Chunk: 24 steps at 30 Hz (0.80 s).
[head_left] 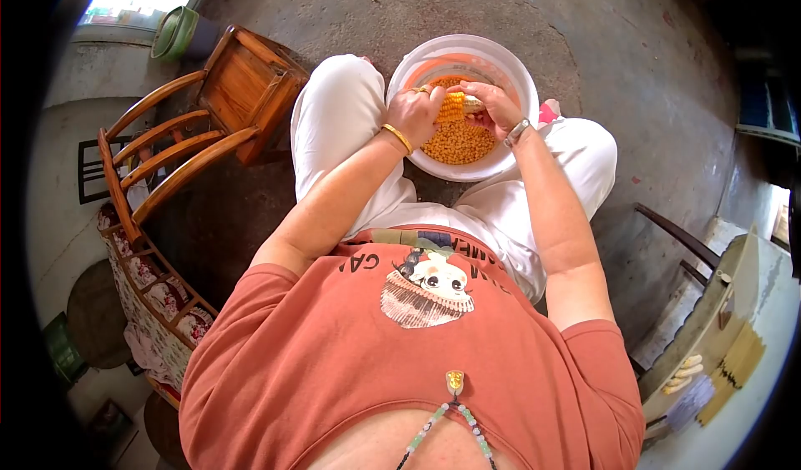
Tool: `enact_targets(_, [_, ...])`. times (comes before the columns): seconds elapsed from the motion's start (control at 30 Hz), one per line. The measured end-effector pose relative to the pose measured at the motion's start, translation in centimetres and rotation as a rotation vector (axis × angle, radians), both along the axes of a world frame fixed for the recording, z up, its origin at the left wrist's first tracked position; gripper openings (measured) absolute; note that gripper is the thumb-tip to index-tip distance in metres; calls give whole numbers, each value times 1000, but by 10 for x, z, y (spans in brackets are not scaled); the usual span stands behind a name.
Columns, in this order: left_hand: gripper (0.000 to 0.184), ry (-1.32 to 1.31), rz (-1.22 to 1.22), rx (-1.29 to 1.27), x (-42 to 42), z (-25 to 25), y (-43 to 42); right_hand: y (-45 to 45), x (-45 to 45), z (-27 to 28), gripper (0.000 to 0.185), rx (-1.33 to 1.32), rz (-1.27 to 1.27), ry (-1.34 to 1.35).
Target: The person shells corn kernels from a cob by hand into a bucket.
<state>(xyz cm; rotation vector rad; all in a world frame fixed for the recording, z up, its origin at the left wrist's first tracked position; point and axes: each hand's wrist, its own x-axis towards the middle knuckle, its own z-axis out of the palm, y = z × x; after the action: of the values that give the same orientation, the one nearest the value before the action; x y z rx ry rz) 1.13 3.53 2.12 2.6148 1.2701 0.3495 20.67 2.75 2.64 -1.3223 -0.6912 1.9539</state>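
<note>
Your red shirt (pixel 284 353) lies closest, then your white trousers (pixel 338 115), a wooden chair (pixel 242 86) beside your left knee, and a white tub (pixel 461 45) between your legs. Your left hand (pixel 413 113) and right hand (pixel 498 110), close together, both grip a partly stripped corn cob (pixel 452 108) over the tub's yellow kernels (pixel 459 145).

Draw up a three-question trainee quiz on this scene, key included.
1. True or false: only the left hand touches the corn cob.
2. Pick one. The bangle on the left wrist is: A) green; B) gold-coloured; C) black.
3. Fill in: the loose kernels lie in a round white ____ (tub or tray).

Key: 1. False; the right hand is on it too. 2. B. 3. Tub.
</note>
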Motion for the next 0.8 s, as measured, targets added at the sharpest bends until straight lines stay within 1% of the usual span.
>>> enact_targets(0.07, [46,25,-22,38,1,-5,0,-1,-3,-6,23,-20,-8,-115])
enact_targets(0.27, [51,8,17,29,0,3,0,2,5,-24,20,66,40,149])
enact_targets(0.37, [53,3,4,38,-1,2,2,1,3,-26,21,75,10,220])
enact_targets(0.47, [52,18,55,-121,0,-2,3,-1,0,-16,23,70,-6,221])
enact_targets(0.57, [37,59,87,-218,2,10,2,-3,1,-11,30,82,22,207])
enact_targets(0.67, [50,13,132,-323,1,1,6,-3,2,-15,34,118,36,210])
enact_targets(0.77, [54,-71,118,-515,0,4,9,-1,6,-20,37,167,83,127])
enact_targets(0.8, [56,-108,86,-564,-1,3,10,-1,6,-17,37,221,102,117])
